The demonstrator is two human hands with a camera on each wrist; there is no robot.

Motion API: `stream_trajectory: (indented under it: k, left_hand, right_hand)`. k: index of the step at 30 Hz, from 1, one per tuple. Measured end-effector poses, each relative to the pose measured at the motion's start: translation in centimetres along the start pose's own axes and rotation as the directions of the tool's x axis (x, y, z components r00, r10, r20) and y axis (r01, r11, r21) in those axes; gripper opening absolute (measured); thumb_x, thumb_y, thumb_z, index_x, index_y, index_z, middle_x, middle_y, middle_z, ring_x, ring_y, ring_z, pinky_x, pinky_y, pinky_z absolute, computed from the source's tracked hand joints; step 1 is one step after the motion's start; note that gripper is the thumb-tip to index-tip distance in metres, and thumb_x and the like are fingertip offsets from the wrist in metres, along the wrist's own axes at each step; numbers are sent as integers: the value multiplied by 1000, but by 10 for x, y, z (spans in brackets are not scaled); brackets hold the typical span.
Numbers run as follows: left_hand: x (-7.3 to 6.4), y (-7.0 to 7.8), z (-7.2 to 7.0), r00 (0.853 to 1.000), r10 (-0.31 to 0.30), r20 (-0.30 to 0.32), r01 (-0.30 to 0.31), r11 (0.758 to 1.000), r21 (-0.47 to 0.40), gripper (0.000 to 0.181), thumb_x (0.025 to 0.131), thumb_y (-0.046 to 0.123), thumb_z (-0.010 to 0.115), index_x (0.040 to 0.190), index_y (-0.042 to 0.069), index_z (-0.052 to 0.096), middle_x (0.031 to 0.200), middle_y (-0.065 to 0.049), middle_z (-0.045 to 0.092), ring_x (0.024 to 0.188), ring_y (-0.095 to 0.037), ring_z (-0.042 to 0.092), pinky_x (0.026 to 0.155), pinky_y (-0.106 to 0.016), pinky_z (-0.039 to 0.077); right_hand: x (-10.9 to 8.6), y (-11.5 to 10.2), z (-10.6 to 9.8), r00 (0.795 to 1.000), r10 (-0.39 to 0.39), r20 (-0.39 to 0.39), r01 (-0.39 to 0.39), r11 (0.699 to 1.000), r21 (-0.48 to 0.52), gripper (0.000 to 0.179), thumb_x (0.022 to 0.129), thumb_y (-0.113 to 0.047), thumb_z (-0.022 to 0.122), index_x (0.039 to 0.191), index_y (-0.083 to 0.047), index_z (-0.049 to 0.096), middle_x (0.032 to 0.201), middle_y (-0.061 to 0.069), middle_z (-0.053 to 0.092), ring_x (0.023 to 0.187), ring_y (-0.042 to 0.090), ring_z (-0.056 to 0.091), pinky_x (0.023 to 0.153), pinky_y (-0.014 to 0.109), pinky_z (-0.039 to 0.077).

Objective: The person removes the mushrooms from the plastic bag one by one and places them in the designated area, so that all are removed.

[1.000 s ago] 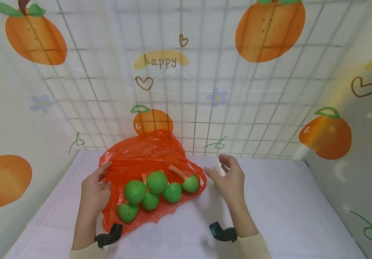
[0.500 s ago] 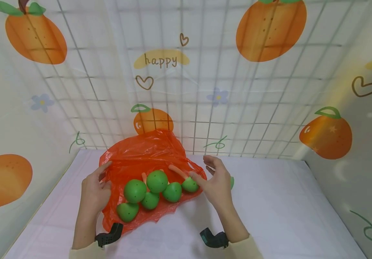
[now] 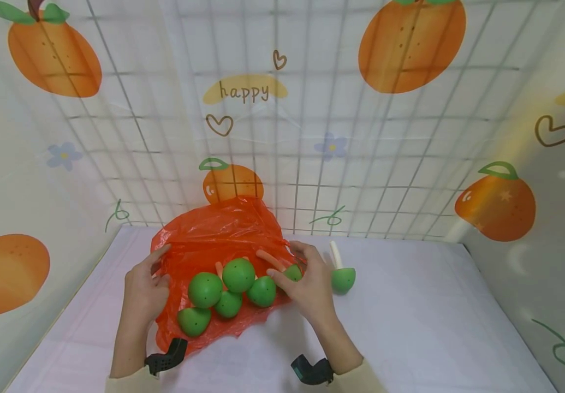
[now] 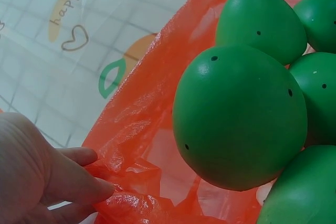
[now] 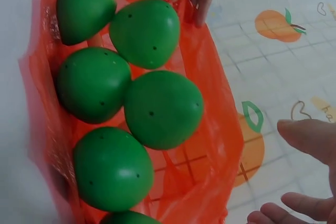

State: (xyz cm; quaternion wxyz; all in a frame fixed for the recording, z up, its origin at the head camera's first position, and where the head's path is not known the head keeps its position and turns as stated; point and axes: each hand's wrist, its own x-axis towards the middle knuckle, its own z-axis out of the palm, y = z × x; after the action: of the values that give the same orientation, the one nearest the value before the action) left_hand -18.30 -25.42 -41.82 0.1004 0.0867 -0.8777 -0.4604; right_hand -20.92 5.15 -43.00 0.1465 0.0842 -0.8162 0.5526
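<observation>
A red plastic bag (image 3: pixel 223 229) lies spread with its mouth toward me, holding several green round-headed pieces (image 3: pixel 205 290) with black dots and pale sticks. My left hand (image 3: pixel 146 289) holds the bag's left edge; in the left wrist view its fingertips (image 4: pixel 104 188) pinch the crumpled film. My right hand (image 3: pixel 309 281) is at the bag's right side, thumb and fingers spread around the rightmost green piece (image 3: pixel 292 272). In the right wrist view the thumb (image 5: pixel 307 135) stands apart from the fingers, with nothing between them.
A similar green piece with a white stick (image 3: pixel 343 280) lies on the white tabletop (image 3: pixel 410 305) right of my right hand. A grid behind a printed curtain (image 3: pixel 302 109) closes off the back, and curtains hang at both sides.
My right hand has moved left, away from the piece with the white stick, to the bag's right side. That piece now shows on the table. My left hand stays at the bag's edge.
</observation>
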Motion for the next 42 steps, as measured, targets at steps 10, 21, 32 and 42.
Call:
stream_trajectory:
  k: [10,21,32,42]
  left_hand:
    - [0,0,0,1000,-2,-3,2,1000,1,66,99,-11,52,160,12,46,155,-26,48,142,-47,46,106,-56,49]
    - [1,-1,0,1000,26,0,-26,1000,7,64,98,-11,52,158,10,48,154,-25,50,142,-47,46,107,-57,48]
    - [2,-1,0,1000,20,3,-20,1000,-3,64,97,-13,51,158,9,48,152,-27,50,141,-48,48,104,-56,50]
    - [1,-1,0,1000,16,0,-16,1000,-1,65,98,-12,52,158,10,48,153,-26,50,142,-48,47,105,-56,49]
  right_hand:
    - [-5,6,18,996,-51,67,49,998,35,71,81,-18,93,140,2,59,139,15,62,130,38,59,111,50,50]
    - [-9,14,35,984,-137,114,128,988,82,68,80,-13,93,140,-6,61,136,-1,67,130,28,61,109,53,51]
    - [-9,25,48,980,-132,150,122,990,72,70,82,-13,91,145,-13,61,143,4,61,131,28,60,109,48,52]
    - [-9,30,58,976,-131,177,123,991,53,74,83,-12,91,148,-4,56,154,7,54,135,28,58,111,48,50]
